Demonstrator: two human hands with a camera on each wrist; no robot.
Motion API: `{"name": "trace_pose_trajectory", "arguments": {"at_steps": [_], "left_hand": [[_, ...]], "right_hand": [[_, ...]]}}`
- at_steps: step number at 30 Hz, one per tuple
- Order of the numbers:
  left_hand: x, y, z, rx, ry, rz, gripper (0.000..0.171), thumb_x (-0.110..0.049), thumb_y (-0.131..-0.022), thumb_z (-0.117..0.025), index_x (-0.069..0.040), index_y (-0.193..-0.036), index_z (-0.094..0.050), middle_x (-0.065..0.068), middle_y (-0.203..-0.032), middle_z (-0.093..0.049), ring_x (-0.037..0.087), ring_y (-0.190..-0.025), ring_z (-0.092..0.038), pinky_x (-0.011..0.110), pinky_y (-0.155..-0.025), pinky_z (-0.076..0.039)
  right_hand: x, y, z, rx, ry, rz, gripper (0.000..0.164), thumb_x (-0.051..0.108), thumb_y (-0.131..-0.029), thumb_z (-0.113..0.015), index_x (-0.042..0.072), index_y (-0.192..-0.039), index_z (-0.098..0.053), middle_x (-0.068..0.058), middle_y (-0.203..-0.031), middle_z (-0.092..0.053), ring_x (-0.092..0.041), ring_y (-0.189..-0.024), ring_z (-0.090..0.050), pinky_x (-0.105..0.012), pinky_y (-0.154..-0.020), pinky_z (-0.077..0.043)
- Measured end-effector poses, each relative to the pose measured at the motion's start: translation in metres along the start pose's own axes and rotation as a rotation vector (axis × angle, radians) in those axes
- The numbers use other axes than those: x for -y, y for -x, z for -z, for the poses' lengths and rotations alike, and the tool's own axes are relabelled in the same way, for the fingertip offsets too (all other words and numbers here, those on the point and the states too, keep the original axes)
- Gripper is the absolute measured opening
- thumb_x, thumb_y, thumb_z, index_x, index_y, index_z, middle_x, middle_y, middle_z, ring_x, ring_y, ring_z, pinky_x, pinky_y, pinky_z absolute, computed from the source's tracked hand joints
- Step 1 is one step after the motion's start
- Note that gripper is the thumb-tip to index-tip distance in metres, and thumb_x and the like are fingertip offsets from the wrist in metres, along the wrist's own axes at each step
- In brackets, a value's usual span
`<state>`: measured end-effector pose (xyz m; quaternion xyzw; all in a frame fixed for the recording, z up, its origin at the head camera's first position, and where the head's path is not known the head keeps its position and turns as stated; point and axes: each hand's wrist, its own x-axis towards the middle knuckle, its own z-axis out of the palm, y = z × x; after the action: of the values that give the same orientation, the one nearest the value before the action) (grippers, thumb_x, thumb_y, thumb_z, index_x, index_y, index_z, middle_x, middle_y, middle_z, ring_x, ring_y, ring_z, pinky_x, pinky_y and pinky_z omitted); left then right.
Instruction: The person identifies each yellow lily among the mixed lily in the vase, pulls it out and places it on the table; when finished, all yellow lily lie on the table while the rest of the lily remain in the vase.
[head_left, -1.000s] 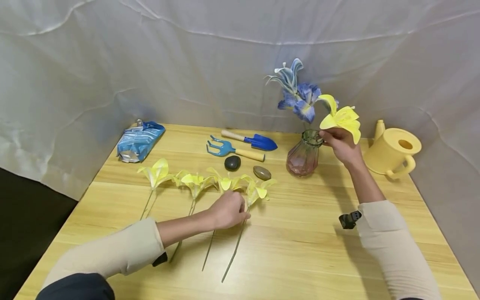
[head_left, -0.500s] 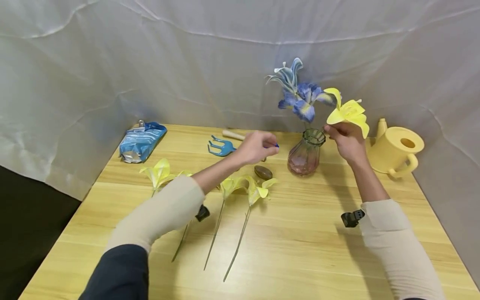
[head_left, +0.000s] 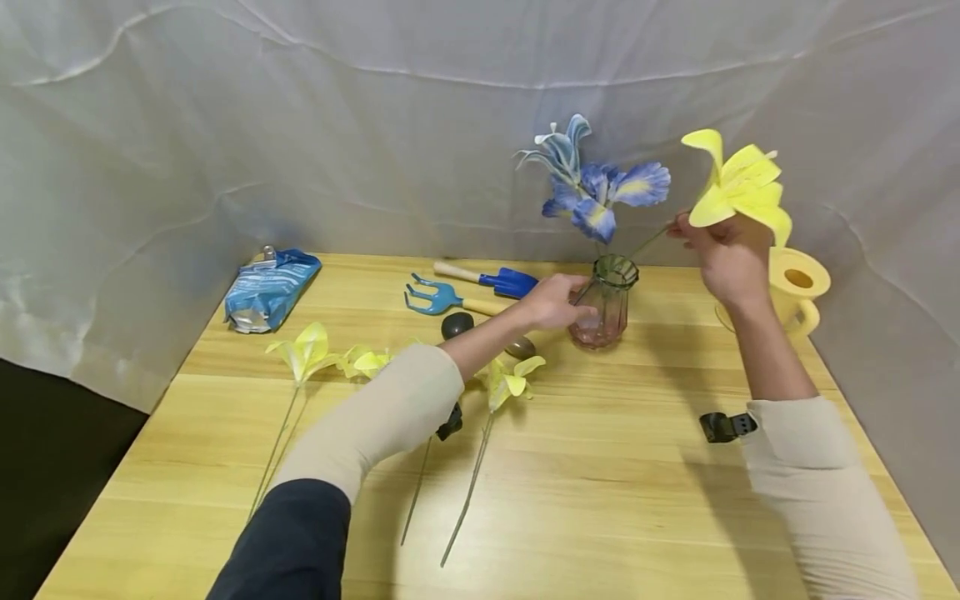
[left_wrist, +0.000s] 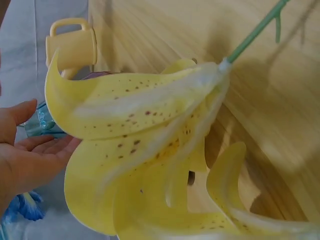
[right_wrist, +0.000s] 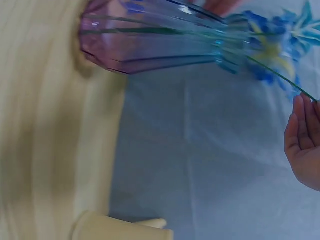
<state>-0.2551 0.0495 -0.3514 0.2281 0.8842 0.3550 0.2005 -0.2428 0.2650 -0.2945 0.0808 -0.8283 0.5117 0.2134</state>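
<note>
My left hand (head_left: 555, 302) holds the side of the glass vase (head_left: 613, 304), its thumb across the front. The vase fades from green at the rim to pink at the base. Up to the right, my right hand (head_left: 731, 262) pinches the stem of a yellow lily (head_left: 742, 187). That green stem (right_wrist: 280, 75) slants down into the vase's mouth in the right wrist view. A blue iris (head_left: 596, 204) and a pale blue lily (head_left: 562, 158) stand in the vase. More yellow lilies (head_left: 506, 383) lie on the table, partly hidden by my left arm.
A yellow watering can (head_left: 798, 287) stands behind my right forearm. Left of the vase lie a blue trowel (head_left: 510, 282), a small hand rake (head_left: 435, 296), a black stone (head_left: 457, 325) and a brown stone (head_left: 521, 347). A blue bag (head_left: 272, 292) sits at the back left.
My left hand has moved from the lilies on the table, over the tools, to the vase. My right hand has drawn the held lily up and to the right, showing more of its stem.
</note>
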Motion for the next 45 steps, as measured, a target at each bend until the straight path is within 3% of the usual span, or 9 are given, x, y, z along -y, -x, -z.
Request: {"name": "trace_pose_trajectory", "arguments": {"at_steps": [7, 10, 13, 18, 23, 27, 30, 34, 45], "left_hand": [[-0.003, -0.001, -0.004, -0.023, 0.026, -0.008, 0.06, -0.03, -0.084, -0.059, -0.015, -0.136, -0.033, -0.002, -0.137, -0.035, 0.017, -0.117, -0.042, 0.025, -0.087, -0.041], [-0.004, -0.001, -0.005, -0.017, 0.024, -0.015, 0.061, -0.03, -0.085, -0.059, -0.015, -0.137, -0.032, -0.002, -0.138, -0.034, 0.017, -0.115, -0.044, 0.025, -0.086, -0.041], [-0.005, -0.001, -0.006, -0.01, 0.017, -0.014, 0.06, -0.032, -0.085, -0.058, -0.017, -0.137, -0.031, -0.003, -0.138, -0.033, 0.017, -0.116, -0.043, 0.026, -0.087, -0.041], [-0.004, 0.001, -0.006, 0.003, 0.003, -0.014, 0.059, -0.033, -0.086, -0.055, -0.017, -0.137, -0.03, -0.002, -0.139, -0.032, 0.017, -0.119, -0.04, 0.027, -0.09, -0.039], [-0.004, 0.001, -0.002, 0.01, -0.006, -0.012, 0.061, -0.034, -0.086, -0.056, -0.015, -0.138, -0.029, -0.002, -0.139, -0.032, 0.017, -0.12, -0.038, 0.027, -0.091, -0.038], [-0.004, 0.0, 0.0, 0.011, -0.001, -0.013, 0.063, -0.035, -0.085, -0.057, -0.015, -0.138, -0.029, -0.002, -0.14, -0.031, 0.017, -0.121, -0.037, 0.028, -0.091, -0.038], [-0.004, 0.0, 0.0, 0.022, 0.014, -0.01, 0.064, -0.034, -0.085, -0.057, -0.014, -0.138, -0.028, -0.001, -0.14, -0.029, 0.017, -0.123, -0.034, 0.029, -0.092, -0.038], [-0.005, -0.001, 0.0, 0.026, 0.028, -0.004, 0.064, -0.034, -0.085, -0.057, -0.015, -0.138, -0.027, -0.001, -0.141, -0.029, 0.018, -0.123, -0.034, 0.029, -0.09, -0.038], [-0.002, 0.001, -0.001, 0.005, 0.022, -0.017, 0.065, -0.033, -0.084, -0.058, -0.014, -0.138, -0.029, -0.001, -0.14, -0.03, 0.017, -0.122, -0.036, 0.027, -0.091, -0.038]], "right_hand": [[0.035, 0.007, 0.031, -0.091, -0.131, 0.079, 0.017, 0.007, -0.083, -0.059, -0.007, -0.092, -0.064, 0.006, -0.076, -0.065, -0.006, -0.071, -0.061, -0.017, -0.066, -0.044], [0.043, 0.021, 0.044, -0.077, -0.189, 0.098, 0.016, 0.001, -0.081, -0.06, -0.013, -0.089, -0.063, -0.001, -0.073, -0.066, -0.01, -0.065, -0.062, -0.017, -0.062, -0.048], [0.044, 0.045, 0.053, 0.072, -0.136, 0.027, 0.017, 0.003, -0.083, -0.059, -0.011, -0.092, -0.061, -0.005, -0.076, -0.065, -0.013, -0.065, -0.061, -0.018, -0.059, -0.049], [0.027, 0.1, 0.05, 0.414, 0.057, -0.066, 0.015, 0.013, -0.089, -0.053, 0.002, -0.095, -0.06, -0.007, -0.081, -0.064, -0.017, -0.07, -0.061, -0.025, -0.06, -0.05], [0.004, 0.151, 0.024, 0.711, -0.076, -0.232, 0.017, 0.018, -0.088, -0.053, 0.004, -0.095, -0.061, -0.012, -0.081, -0.064, -0.026, -0.072, -0.062, -0.035, -0.063, -0.051], [-0.012, 0.174, -0.001, 0.846, -0.188, -0.4, 0.026, 0.018, -0.087, -0.055, -0.007, -0.094, -0.059, -0.017, -0.08, -0.063, -0.034, -0.073, -0.061, -0.041, -0.064, -0.05], [-0.022, 0.183, -0.016, 0.878, -0.235, -0.496, 0.029, 0.016, -0.086, -0.056, -0.012, -0.095, -0.057, -0.02, -0.081, -0.063, -0.034, -0.073, -0.062, -0.042, -0.064, -0.05], [-0.03, 0.188, -0.032, 0.874, -0.24, -0.541, 0.027, 0.014, -0.087, -0.055, -0.012, -0.094, -0.058, -0.021, -0.081, -0.062, -0.032, -0.072, -0.062, -0.04, -0.063, -0.05], [-0.031, 0.181, -0.059, 0.851, -0.216, -0.498, 0.025, 0.013, -0.088, -0.054, -0.011, -0.09, -0.06, -0.021, -0.079, -0.062, -0.033, -0.072, -0.062, -0.038, -0.061, -0.051]]}}
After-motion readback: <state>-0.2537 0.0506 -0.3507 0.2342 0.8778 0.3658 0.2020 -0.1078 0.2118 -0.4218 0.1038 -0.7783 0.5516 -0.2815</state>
